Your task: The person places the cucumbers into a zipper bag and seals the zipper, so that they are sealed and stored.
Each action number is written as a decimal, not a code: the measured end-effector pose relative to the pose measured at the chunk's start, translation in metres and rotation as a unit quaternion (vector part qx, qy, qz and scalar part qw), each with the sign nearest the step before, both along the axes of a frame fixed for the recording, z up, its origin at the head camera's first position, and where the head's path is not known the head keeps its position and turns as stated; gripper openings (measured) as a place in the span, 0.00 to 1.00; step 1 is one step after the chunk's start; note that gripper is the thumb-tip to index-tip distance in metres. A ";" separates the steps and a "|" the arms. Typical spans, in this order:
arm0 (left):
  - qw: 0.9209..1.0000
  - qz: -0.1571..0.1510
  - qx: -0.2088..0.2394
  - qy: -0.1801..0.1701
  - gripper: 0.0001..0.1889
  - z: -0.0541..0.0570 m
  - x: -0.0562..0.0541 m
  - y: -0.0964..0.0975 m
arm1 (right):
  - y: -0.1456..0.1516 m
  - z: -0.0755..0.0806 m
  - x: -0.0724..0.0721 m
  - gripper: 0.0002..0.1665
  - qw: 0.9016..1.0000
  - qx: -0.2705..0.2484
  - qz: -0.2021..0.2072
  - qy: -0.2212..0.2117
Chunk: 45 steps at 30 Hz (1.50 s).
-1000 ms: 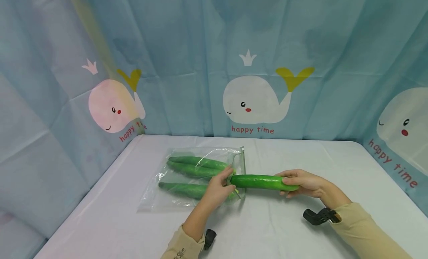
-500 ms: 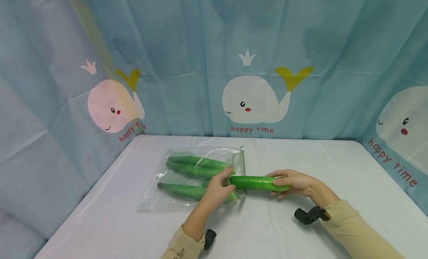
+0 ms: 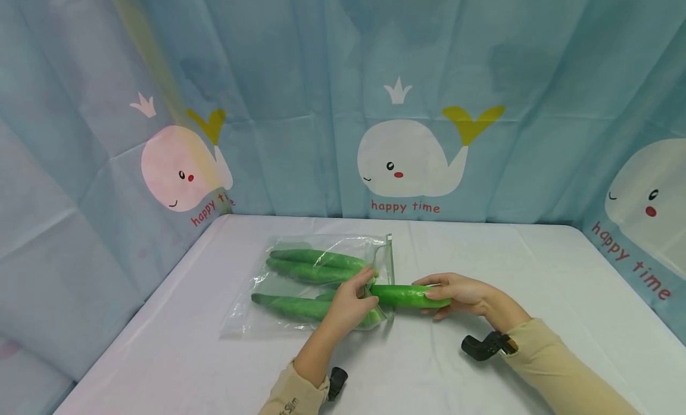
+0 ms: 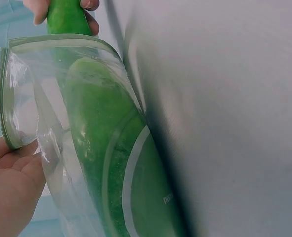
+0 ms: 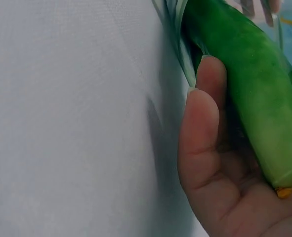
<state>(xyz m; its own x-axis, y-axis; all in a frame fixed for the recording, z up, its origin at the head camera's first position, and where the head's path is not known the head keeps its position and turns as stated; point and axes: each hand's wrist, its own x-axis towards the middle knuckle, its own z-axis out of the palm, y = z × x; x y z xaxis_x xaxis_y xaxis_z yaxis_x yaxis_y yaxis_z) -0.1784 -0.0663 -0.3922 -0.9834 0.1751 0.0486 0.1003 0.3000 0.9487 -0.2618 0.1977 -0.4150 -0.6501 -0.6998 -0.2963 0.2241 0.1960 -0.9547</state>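
A clear plastic zip bag (image 3: 243, 320) lies on the table, its mouth facing right. Through its film show two cucumbers (image 3: 311, 271) side by side at the back and another cucumber (image 3: 289, 306) nearer the front. My left hand (image 3: 351, 299) grips the upper edge of the mouth; in the left wrist view the green-edged rim (image 4: 5, 118) sits between thumb and fingers. My right hand (image 3: 463, 294) holds a further cucumber (image 3: 402, 296) by its outer end, thumb on the near side. That cucumber's far part is inside the bag, partly hidden by my left hand.
The table has a white cloth (image 3: 177, 355). A blue curtain (image 3: 300, 165) printed with whales stands around its back and sides. A black wrist camera (image 3: 482, 346) hangs beside the right cuff, and another camera (image 3: 336, 384) beside the left cuff.
My right hand has moved left, pushing the held cucumber further into the bag, so less of it shows outside. My left hand and the bag have stayed nearly still.
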 end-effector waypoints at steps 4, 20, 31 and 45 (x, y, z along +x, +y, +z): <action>1.000 -0.002 0.002 0.005 0.31 0.000 0.000 0.000 | -0.006 -0.001 0.001 0.36 1.000 -0.003 -0.005 -0.003; 1.000 0.004 -0.001 0.000 0.31 0.000 -0.001 0.001 | -0.026 -0.003 0.002 0.31 0.997 -0.058 0.008 -0.056; 1.000 0.004 -0.005 0.006 0.32 -0.001 0.000 0.002 | -0.032 -0.005 0.002 0.31 0.999 -0.022 0.038 -0.023; 1.000 0.007 -0.002 0.012 0.30 -0.002 -0.002 0.003 | -0.048 -0.006 0.001 0.30 0.998 -0.056 0.027 -0.027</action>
